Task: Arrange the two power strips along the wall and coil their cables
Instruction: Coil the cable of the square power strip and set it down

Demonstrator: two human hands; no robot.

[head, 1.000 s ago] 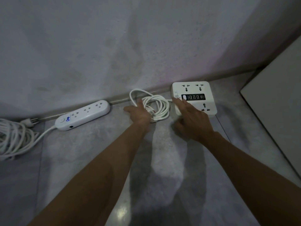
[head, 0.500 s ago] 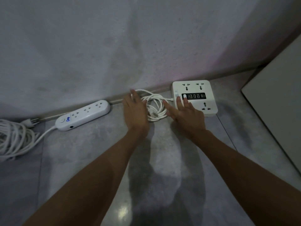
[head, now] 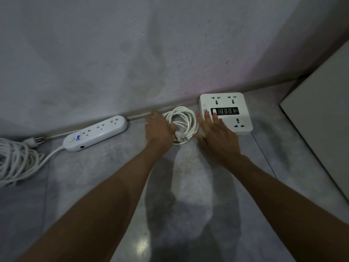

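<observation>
My left hand [head: 158,129] and right hand [head: 213,133], flat and unclenched, flanked the coiled cable [head: 184,121], tidying it. The square power strip [head: 226,112] sat at three o'clock; next I judged, nudging both against the wall [head: 132,53].

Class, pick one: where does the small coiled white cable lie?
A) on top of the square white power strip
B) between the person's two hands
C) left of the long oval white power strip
B: the small coiled white cable sits on the floor between the left hand and the right hand.

a white square power strip [head: 226,112] lies flat against the wall [head: 132,53], its coiled cable [head: 184,122] just left. farther left along the wall lies a long oval power strip [head: 96,133], its cable bundle [head: 15,163] beyond.
</observation>
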